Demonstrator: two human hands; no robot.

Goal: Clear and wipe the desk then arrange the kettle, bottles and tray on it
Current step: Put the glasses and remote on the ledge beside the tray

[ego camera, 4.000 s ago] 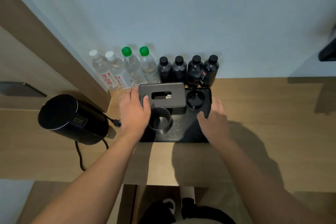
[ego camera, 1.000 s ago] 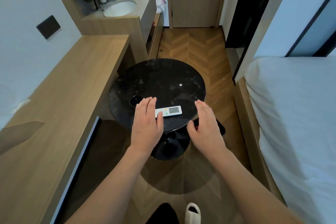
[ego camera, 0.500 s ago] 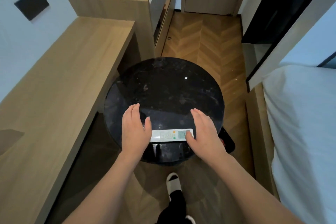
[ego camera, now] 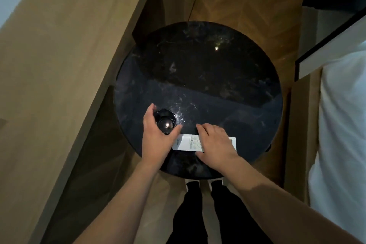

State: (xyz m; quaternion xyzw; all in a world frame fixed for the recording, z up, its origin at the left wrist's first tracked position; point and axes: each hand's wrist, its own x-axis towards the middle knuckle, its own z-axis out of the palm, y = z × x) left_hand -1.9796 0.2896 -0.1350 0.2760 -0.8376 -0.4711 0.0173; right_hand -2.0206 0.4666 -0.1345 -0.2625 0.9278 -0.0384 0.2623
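Dark polished stone filled the middle of the head view: a round black table standing between the long wooden desk on the left and a white bed on the right, with herringbone floor beyond. Only two loose things showed on the table, both near its close edge. My left hand was curled around a small black round dish or coaster with a shiny dome at its centre, thumb on the near right side and fingers round the far left rim; I judged it a loose grasp, and I could not tell whether the piece had left the surface. My right hand lay flat, fingers spread, on top of a white remote control lying crosswise just beside the dish; the hand pressed or covered it, with no closed grip visible. The stretch of desk in view was bare wood, with no cloth on it. Kettle, bottles and tray were all out of frame, so their position could not be recorded here. Judgement on progress: I appeared to be gathering small items at the side table, which relates loosely to the clearing stage; nothing showed whether wiping was done, and the final arrangement of kettle, bottles and tray could not be confirmed from this view.
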